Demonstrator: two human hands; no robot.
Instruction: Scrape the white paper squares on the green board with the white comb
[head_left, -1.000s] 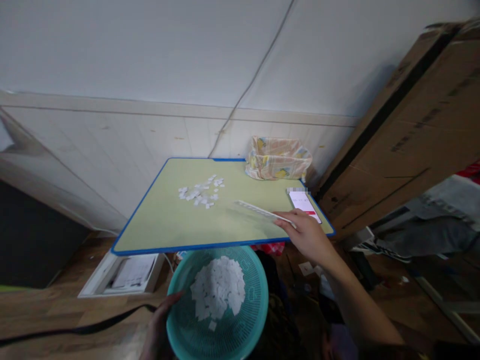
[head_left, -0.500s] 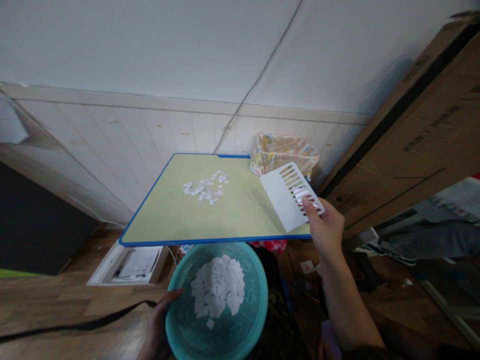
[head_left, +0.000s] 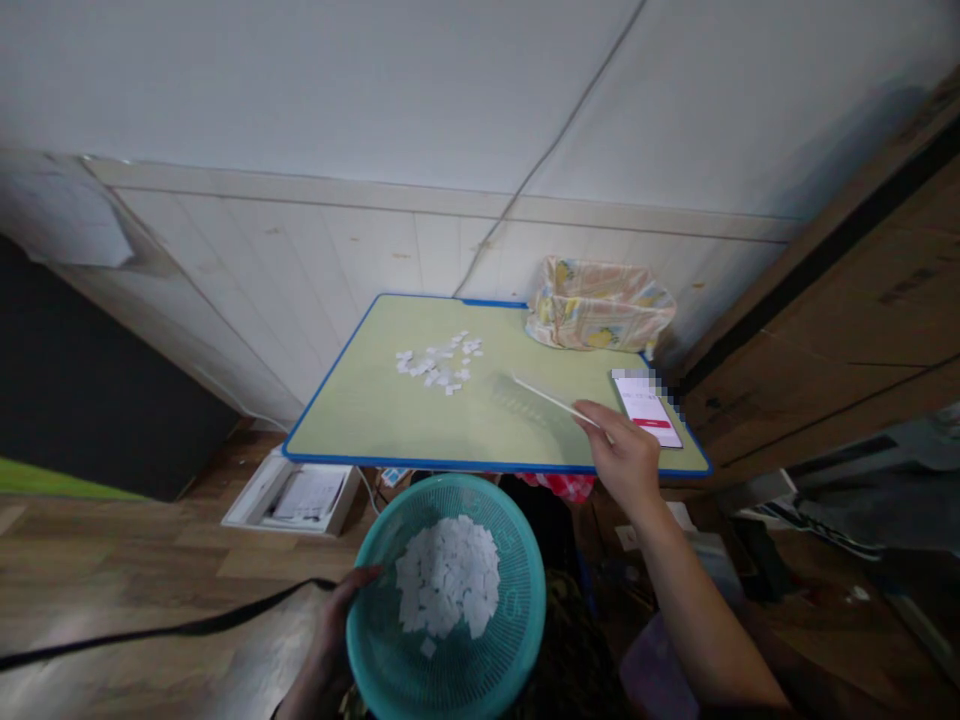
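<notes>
My left hand point(head_left: 341, 620) grips the rim of a teal plastic colander point(head_left: 517, 600), held below the table's front edge. Many small white paper pieces point(head_left: 450, 575) lie in a heap inside it. Above the right half of the table, my right hand point(head_left: 626, 455) holds a flat white slotted plastic board point(head_left: 551, 397), seen nearly edge-on and apart from the tabletop. To the left of the board, a loose scatter of white paper pieces point(head_left: 439, 365) lies on the pale yellow table point(head_left: 360, 420) with a blue edge.
A fabric-lined basket point(head_left: 600, 315) stands at the table's back right. Near the right edge lies a phone point(head_left: 646, 405) with its screen lit. Cardboard boxes point(head_left: 825, 350) rise on the right. On the floor at left is a white box point(head_left: 259, 500) with papers.
My right hand has moved left and turned the slotted board from face-on to nearly edge-on, baring the phone. The view has shifted slightly; my left hand still holds the colander.
</notes>
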